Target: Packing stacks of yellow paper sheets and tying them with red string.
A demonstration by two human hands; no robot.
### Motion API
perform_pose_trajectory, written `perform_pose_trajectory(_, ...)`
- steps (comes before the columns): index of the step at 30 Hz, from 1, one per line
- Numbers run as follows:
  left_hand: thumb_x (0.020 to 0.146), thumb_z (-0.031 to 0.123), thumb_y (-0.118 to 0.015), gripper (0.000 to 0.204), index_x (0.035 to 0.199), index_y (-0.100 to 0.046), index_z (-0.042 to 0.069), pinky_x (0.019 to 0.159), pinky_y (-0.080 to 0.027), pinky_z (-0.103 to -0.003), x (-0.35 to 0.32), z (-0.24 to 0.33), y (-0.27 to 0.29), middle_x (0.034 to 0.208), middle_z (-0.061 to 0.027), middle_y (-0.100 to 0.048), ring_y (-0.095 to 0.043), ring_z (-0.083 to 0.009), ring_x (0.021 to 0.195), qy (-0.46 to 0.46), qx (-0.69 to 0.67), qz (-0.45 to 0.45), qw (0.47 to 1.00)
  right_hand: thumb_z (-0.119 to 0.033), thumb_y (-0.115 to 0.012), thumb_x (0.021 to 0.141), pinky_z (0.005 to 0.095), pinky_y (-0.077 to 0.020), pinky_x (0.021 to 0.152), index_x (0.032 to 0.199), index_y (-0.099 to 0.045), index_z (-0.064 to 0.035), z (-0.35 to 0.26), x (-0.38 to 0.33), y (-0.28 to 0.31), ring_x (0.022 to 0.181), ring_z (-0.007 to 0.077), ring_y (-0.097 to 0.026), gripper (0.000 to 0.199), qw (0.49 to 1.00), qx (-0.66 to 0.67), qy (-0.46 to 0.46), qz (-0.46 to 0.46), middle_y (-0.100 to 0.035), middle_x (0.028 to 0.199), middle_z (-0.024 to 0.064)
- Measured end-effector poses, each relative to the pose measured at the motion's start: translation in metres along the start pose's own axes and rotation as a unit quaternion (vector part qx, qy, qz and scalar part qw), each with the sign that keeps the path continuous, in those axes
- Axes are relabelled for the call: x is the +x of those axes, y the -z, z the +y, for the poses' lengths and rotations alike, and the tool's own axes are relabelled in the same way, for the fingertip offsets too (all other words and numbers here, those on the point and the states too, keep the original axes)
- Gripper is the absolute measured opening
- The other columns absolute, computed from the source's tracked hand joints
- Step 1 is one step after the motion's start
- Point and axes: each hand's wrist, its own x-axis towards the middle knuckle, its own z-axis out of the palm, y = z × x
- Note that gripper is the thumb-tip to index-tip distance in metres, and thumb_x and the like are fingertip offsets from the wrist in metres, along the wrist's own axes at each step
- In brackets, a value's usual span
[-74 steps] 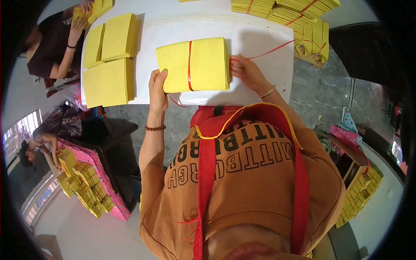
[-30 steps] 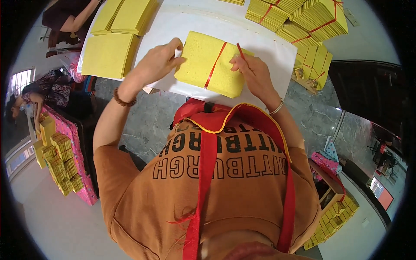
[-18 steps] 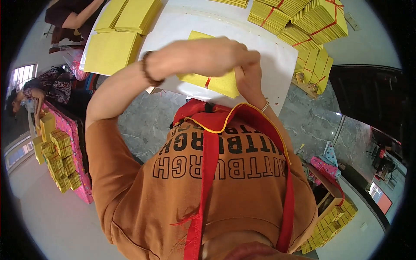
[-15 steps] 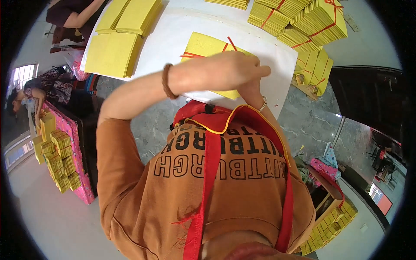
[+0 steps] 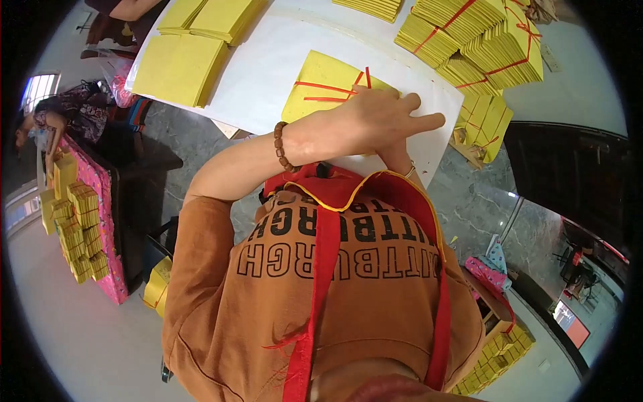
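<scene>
A flat bundle of yellow paper [image 5: 320, 79] lies on the white table in front of me, with red ribbon [image 5: 326, 86] crossing its top. One ribbon end stands up near the crossing. My left hand [image 5: 375, 119], beaded bracelet at its wrist, reaches across the bundle to the right. Two of its fingers stick out, while the others curl in at the ribbon, their tips hidden. Beneath it is my right hand [image 5: 395, 153]; mostly the wrist side shows, and its fingers are covered by the left hand.
Yellow paper stacks [image 5: 179, 70] stand at the table's far left. Ribbon-tied bundles [image 5: 479, 47] are piled at the far right. A person [image 5: 77, 120] is beside a pink-covered table [image 5: 110, 248] on the left. More tied bundles [image 5: 499, 358] sit low on the right.
My left hand has shifted right and slightly nearer, with two fingers now spread apart. More of the bundle and its ribbon shows.
</scene>
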Motion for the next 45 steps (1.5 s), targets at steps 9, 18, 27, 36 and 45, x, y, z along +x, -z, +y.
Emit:
perform_pose_trajectory(9,0.066,0.021,-0.064,0.047,0.111,-0.052,0.011,0.055,-0.046,-0.035,-0.006,0.009,-0.001,0.076,-0.0118,-0.055,-0.058,-0.0285,0.067,-0.037,0.069,0.007,0.997,-0.022,-0.051,0.086,0.0343,-0.0314,0.067,0.088,-0.066,-0.0101,-0.010,-0.004,0.011,0.064,0.0211,-0.048,0.020,0.998,-0.031,0.005,-0.057,-0.057,0.066,0.0064)
perform_pose_trajectory(18,0.083,0.018,-0.057,0.034,0.116,-0.054,0.014,0.085,-0.039,-0.029,-0.108,-0.087,0.033,0.107,-0.0030,-0.055,-0.049,-0.0162,0.096,0.384,-0.303,0.012,0.872,-0.023,-0.048,0.088,0.0321,-0.0294,0.067,0.093,-0.067,-0.0108,-0.017,-0.001,0.015,0.061,0.0195,-0.045,0.023,0.994,-0.052,0.017,-0.096,-0.060,0.067,0.0035)
perform_pose_trajectory(27,0.091,0.031,-0.041,0.040,0.124,-0.047,0.008,0.085,-0.040,-0.027,-0.133,-0.106,-0.017,0.119,-0.0062,-0.050,-0.050,-0.0128,0.102,0.430,-0.483,0.155,0.747,-0.022,-0.046,0.089,0.0317,-0.0315,0.069,0.090,-0.066,-0.0073,-0.007,-0.002,0.030,0.061,0.0182,-0.043,0.024,0.993,0.015,-0.041,-0.111,-0.057,0.068,0.0064)
perform_pose_trajectory(36,0.091,0.048,-0.032,0.056,0.112,-0.046,-0.002,0.085,-0.039,-0.027,-0.101,-0.091,-0.069,0.105,-0.0083,-0.054,-0.050,-0.0136,0.095,0.467,-0.575,0.142,0.657,-0.025,-0.041,0.093,0.0239,-0.0312,0.061,0.082,-0.056,-0.0016,0.051,-0.070,0.072,0.066,0.0092,-0.036,0.029,0.899,0.344,-0.270,0.021,-0.040,0.068,-0.0026)
perform_pose_trajectory(45,0.093,0.039,-0.035,0.048,0.115,-0.040,-0.003,0.084,-0.038,-0.026,-0.078,-0.030,-0.062,0.104,-0.0086,-0.051,-0.047,-0.0126,0.095,0.442,-0.621,0.129,0.635,-0.037,-0.039,0.094,0.0245,-0.0309,0.057,0.067,-0.043,-0.0082,0.032,-0.099,0.077,0.059,0.0093,-0.034,0.039,0.777,0.444,-0.382,0.230,-0.038,0.061,-0.0036)
